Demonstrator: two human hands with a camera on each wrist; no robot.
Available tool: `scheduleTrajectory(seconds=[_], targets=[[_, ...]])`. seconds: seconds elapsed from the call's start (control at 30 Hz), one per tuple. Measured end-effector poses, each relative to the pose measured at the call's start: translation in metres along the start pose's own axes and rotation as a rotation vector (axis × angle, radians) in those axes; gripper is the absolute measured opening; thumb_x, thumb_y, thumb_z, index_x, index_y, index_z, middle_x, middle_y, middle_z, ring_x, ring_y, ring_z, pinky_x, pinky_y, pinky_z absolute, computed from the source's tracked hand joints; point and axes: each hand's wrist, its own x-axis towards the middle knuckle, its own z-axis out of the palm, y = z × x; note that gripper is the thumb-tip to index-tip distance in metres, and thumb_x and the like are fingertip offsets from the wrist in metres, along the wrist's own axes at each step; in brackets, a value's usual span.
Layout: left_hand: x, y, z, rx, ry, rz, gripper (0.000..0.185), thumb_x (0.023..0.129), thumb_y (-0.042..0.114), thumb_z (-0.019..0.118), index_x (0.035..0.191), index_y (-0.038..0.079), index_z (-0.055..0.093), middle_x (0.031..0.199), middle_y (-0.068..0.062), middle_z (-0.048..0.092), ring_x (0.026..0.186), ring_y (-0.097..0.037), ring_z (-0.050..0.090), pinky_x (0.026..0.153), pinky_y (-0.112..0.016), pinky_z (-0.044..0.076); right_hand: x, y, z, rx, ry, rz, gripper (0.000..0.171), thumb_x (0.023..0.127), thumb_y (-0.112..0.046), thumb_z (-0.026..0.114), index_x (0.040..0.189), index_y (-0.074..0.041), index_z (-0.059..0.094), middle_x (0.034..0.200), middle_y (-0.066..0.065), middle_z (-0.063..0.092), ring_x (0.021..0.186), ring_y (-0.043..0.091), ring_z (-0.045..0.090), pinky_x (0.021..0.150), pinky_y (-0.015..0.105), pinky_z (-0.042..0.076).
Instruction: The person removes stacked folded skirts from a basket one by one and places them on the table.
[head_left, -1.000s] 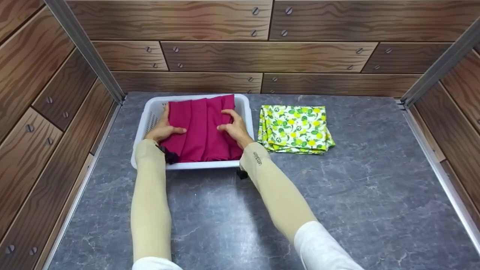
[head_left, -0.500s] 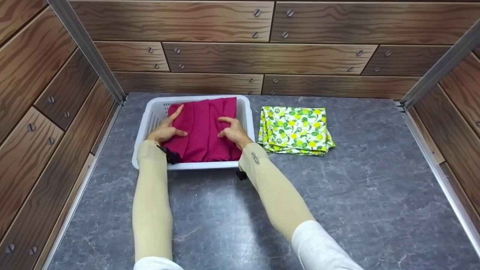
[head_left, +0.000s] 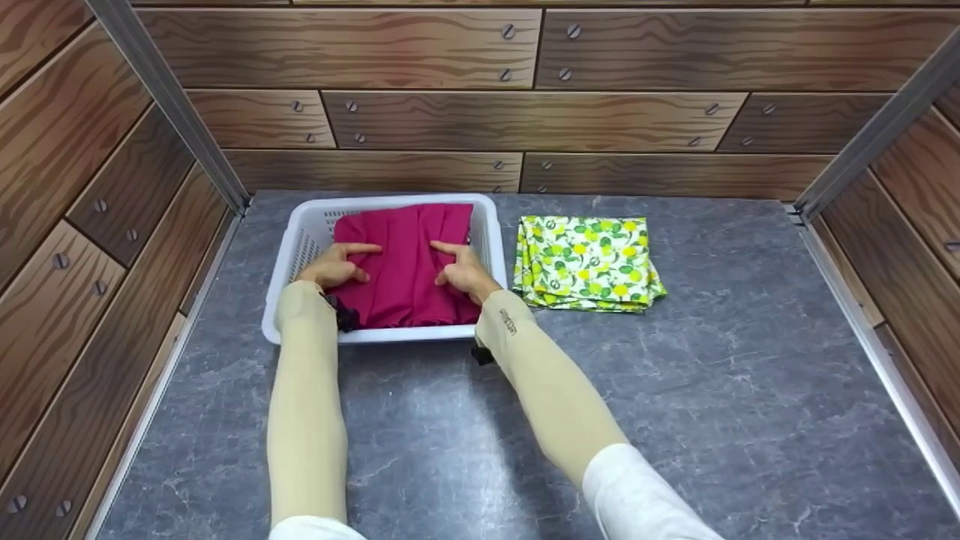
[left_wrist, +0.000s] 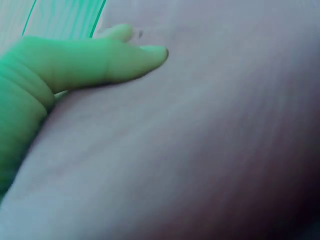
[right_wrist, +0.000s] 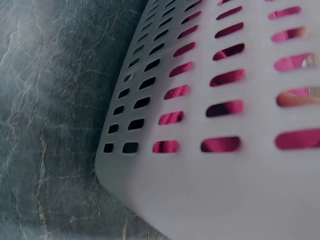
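Now the folded dark pink cloth (head_left: 405,266) lies inside the white plastic basket (head_left: 300,247) on the grey stone desk (head_left: 675,390). Both hands have slid inward since a moment ago. The left hand (head_left: 335,266) and right hand (head_left: 461,268) rest flat on it, fingers mostly straight, pressing. A folded yellow lemon-print cloth (head_left: 589,261) sits just right of the basket.
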Motion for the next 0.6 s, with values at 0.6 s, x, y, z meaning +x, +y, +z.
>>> scheduleTrajectory(seconds=[0.6], targets=[[-0.013, 0.015, -0.014, -0.152, 0.162, 0.007, 0.078, 0.082, -0.01, 0.063, 0.154, -0.004, 0.035, 0.161, -0.023, 0.028, 0.151, -0.033, 0.015, 0.122, -0.04, 0.013, -0.004, -0.019, -0.013, 0.175, 0.059, -0.102, 0.078, 0.07, 0.027, 0.055, 0.141, -0.005, 0.059, 0.156, 0.018, 0.042, 0.125, 0.022, 0.036, 0.05, 0.018, 0.032]])
